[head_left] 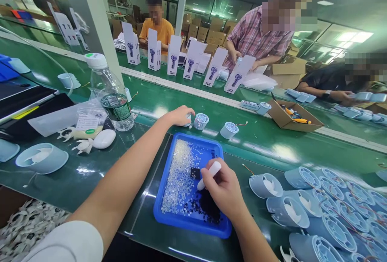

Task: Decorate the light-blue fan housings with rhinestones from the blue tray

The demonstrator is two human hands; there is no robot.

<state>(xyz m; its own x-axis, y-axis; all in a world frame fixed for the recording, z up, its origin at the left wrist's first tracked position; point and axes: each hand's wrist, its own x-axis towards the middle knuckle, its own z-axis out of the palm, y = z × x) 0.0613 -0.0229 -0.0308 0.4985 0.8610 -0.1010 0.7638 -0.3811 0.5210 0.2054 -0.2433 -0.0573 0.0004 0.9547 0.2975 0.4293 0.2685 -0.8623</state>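
Observation:
My left hand (181,115) reaches past the tray, fingers closed round a light blue fan housing (188,121) that it mostly hides. Just to its right stand a second fan housing (201,121) and a third one (229,130) with a short wire. In my right hand (224,187) is a thick white pen-shaped tool (209,175), tilted, its tip down over the blue tray (159,201). Tiny clear ring-like pieces (178,173) fill the tray's left side. Small black pieces (211,206) are heaped under my right hand, and a black square block (195,173) lies near the tool.
Many fan housings (332,229) crowd the right of the table. A plastic bottle (113,100) and white fan blades (83,146) are on the left. White boxes (190,64) line the far side, near a cardboard tray of tools (293,117). Several people work opposite.

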